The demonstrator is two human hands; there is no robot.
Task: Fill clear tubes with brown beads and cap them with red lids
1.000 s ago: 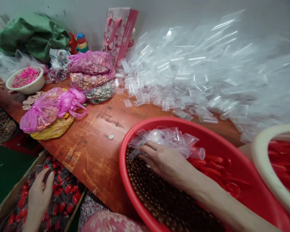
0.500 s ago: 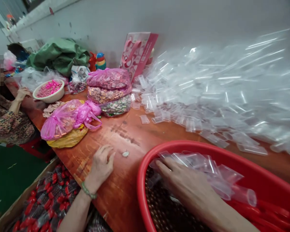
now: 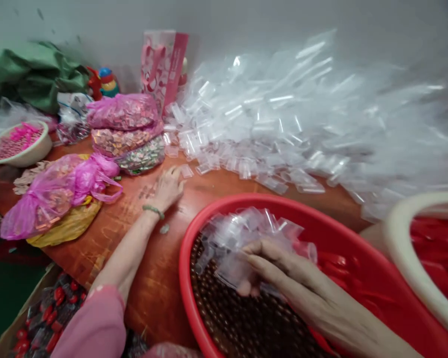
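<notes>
My left hand (image 3: 168, 188), with a green bead bracelet, reaches across the wooden table (image 3: 153, 268). Its fingers bend downward, a little apart, beside a loose clear plastic sleeve (image 3: 186, 171); no hold on it shows. Inside the red basin (image 3: 189, 278), my right hand (image 3: 280, 263) closes its fingers on some clear plastic sleeves (image 3: 233, 266). More of these sleeves pile up behind its fingers. Under them lie many small dark brown beads (image 3: 242, 318). Glossy red pieces (image 3: 336, 268) fill the basin's right part, partly covered by my forearm.
A large heap of clear sleeves (image 3: 269, 124) leans along the wall. Bagged small pieces (image 3: 125, 117), a pink bag (image 3: 45, 194) and a bowl of pink beads (image 3: 18, 144) stand left. A cream-rimmed tub (image 3: 399, 233) overlaps the basin's right. A box of red-and-dark packets (image 3: 45, 318) sits below.
My left hand has moved forward over the table to the loose sleeve. My right hand's fingers have drawn together on sleeves in the basin. The view has turned right, bringing in the cream-rimmed tub.
</notes>
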